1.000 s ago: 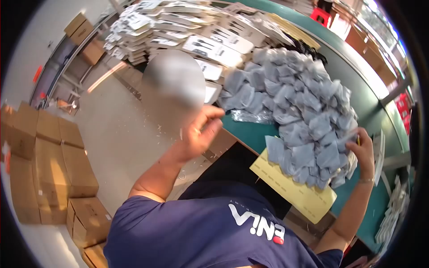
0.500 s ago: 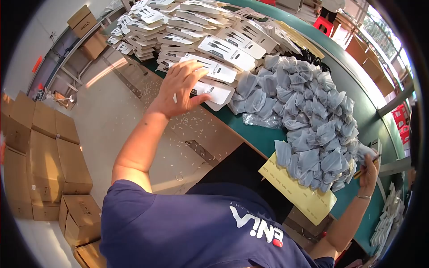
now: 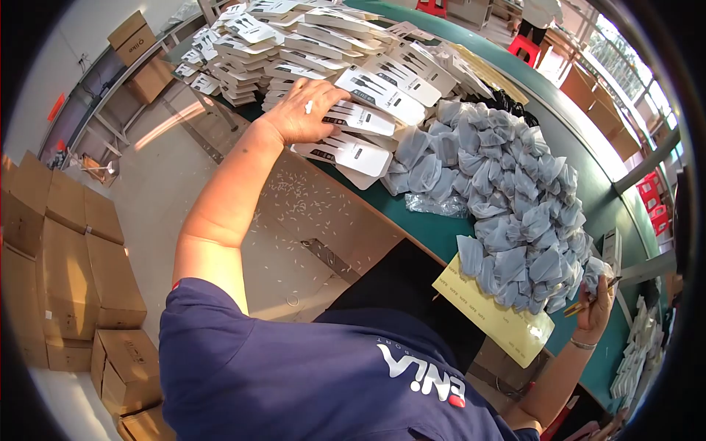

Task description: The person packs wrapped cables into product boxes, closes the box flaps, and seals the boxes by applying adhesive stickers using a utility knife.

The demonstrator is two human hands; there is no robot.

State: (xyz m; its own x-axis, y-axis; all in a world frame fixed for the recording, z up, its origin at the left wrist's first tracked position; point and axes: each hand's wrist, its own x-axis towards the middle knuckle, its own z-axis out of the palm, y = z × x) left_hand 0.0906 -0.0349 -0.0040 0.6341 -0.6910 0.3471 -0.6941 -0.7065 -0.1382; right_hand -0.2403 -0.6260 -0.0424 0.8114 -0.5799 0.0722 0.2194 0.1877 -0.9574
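My left hand (image 3: 307,112) is closed around the left end of a white cable box (image 3: 360,117), thumb below and fingers over the top. Another white cable box (image 3: 353,153) lies just under it, at the table's near edge. Behind them spreads a big pile of similar boxes (image 3: 312,40) printed with black cables. At the far right, my right hand (image 3: 594,312) is closed on a grey translucent bag (image 3: 597,278). A thin yellow-and-dark tool (image 3: 572,310) also sticks out of this hand; its kind is unclear. Beside it rises a heap of grey bagged items (image 3: 515,198).
A yellow printed sheet (image 3: 507,334) lies under the heap at the green table's (image 3: 393,206) near edge. A clear plastic bag (image 3: 437,205) rests by the heap. Cardboard cartons (image 3: 70,272) are stacked at left. White boxes (image 3: 636,353) stand at lower right.
My left hand has moved from hovering spread over the boxes to gripping one, which has shifted. My right hand has drawn slightly down and nearer with the grey bag.
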